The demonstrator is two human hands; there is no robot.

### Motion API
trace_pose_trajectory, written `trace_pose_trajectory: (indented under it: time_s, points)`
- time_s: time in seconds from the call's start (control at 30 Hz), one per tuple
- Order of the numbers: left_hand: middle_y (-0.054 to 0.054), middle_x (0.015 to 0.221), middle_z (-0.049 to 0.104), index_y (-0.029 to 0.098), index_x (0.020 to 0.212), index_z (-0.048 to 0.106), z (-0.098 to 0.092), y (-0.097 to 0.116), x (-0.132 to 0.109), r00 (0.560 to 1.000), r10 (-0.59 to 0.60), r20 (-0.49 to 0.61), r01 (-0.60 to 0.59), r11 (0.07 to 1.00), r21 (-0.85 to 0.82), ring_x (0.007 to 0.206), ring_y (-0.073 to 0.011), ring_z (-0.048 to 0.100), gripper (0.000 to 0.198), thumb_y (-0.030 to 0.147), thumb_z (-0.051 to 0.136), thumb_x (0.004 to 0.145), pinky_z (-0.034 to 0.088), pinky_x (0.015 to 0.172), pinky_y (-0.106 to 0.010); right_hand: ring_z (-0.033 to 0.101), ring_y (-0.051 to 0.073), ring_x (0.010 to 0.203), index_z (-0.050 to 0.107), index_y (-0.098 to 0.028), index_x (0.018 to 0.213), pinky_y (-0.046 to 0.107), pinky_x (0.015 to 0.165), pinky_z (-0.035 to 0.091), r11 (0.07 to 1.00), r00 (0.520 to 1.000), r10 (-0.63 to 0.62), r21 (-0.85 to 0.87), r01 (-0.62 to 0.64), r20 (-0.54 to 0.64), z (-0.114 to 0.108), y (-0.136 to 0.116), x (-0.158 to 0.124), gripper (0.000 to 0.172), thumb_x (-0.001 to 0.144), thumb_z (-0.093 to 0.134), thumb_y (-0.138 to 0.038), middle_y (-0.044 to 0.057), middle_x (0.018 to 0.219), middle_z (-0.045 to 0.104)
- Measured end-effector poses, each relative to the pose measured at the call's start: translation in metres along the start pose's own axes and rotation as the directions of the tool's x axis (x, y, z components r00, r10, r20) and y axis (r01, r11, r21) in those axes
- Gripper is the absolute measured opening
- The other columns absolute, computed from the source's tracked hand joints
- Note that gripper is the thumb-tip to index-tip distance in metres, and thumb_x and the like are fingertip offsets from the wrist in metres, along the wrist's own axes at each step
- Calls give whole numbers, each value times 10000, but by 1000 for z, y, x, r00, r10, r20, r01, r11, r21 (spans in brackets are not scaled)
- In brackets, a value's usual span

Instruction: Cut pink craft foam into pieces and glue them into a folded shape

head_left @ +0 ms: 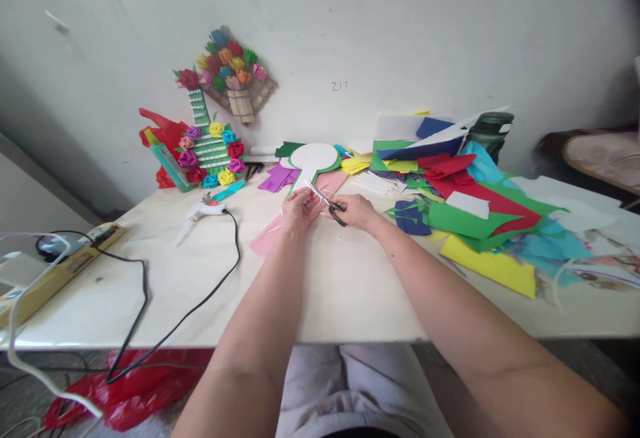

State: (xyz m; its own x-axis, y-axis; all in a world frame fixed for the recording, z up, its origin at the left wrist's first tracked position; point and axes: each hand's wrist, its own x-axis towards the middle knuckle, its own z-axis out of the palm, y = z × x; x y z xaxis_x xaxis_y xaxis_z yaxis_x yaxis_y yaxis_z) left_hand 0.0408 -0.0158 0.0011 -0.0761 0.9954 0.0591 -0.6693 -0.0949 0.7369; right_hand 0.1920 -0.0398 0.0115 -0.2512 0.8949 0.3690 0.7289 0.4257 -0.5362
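Note:
My right hand (356, 212) is closed round the black handles of a pair of scissors (326, 201), whose blades point up and left. My left hand (299, 210) pinches a pink sheet of paper (265, 238) that lies on the pale table (210, 278) and reaches toward the blades. Both hands meet at the middle of the table, just in front of a white round cutout with a green border (314, 158).
A white glue gun (204, 211) with a black cord (200, 305) lies left. Paper flower crafts (213, 151) lean on the wall. A heap of coloured paper sheets (470, 211) covers the right side, with a dark bottle (490, 128) behind. A power strip (65, 265) sits far left.

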Motion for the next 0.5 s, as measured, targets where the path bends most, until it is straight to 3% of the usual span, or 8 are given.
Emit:
trace_pose_trajectory:
  time_s: [0.5]
  points:
    - [11,569,581,136,670,563,-4,-2,3,999,44,21,-44,999,15,533,-79,575,108,99,640,603,510,585,-212,534,118,616,643,-232,777,201,523,293,998,1000,-22,-60,21,-14,1,-2,-2,242,669,564,-434,-23,676,646]
